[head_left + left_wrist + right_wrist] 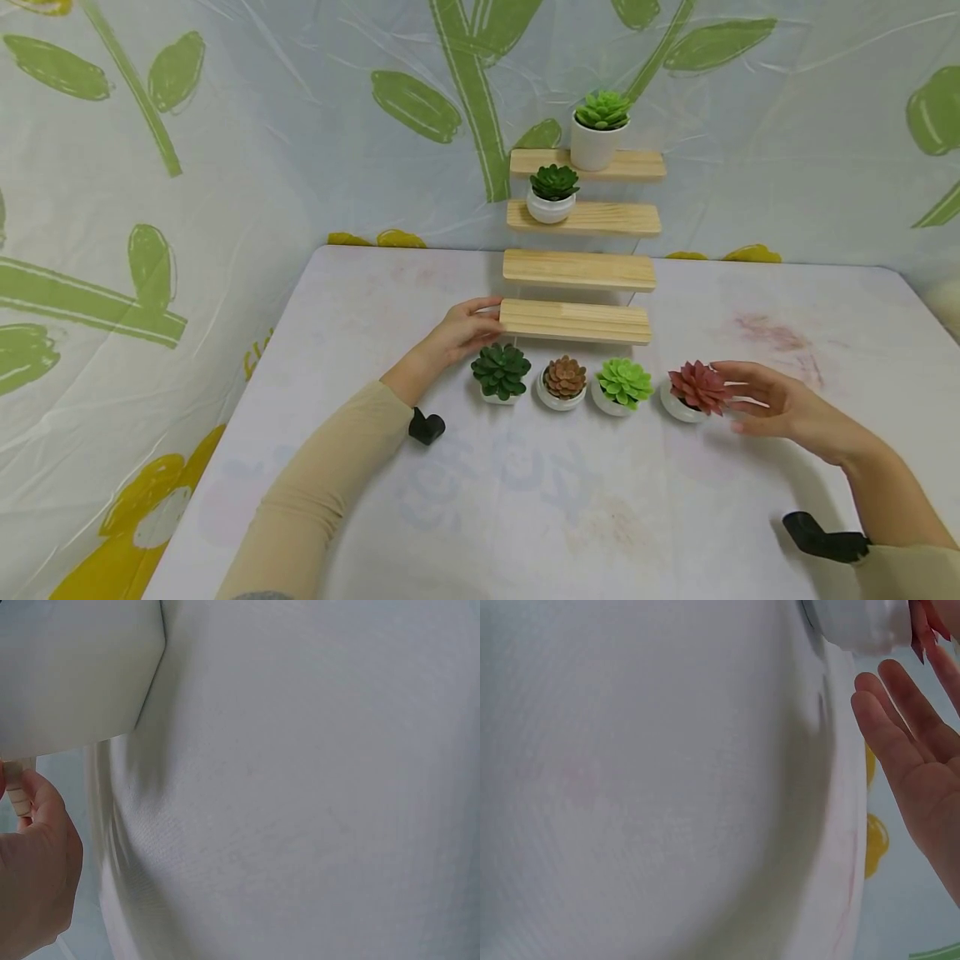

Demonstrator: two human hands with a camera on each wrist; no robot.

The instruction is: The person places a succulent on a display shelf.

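Note:
My left hand [467, 330] grips the left end of the lowest board of a tiered wooden shelf [576, 322]. In the left wrist view, thumb and fingers pinch that board end [19, 791]. At the right, my right hand [780, 404] reaches beside a red potted succulent [699, 387], fingers extended around its leaves. The right wrist view shows those fingers [900, 735] fairly straight below the white pot [862, 626]; contact with the leaves is hard to tell. A dark green succulent [501, 371], a brown one [564, 378] and a light green one [624, 382] line the table before the shelf.
A bright green succulent [602, 111] stands on the top board, and a dark green one [553, 183] on the board below it. Behind the white table [525, 517] hangs a leaf-patterned sheet [315, 125]. Black straps [825, 537] sit on both wrists.

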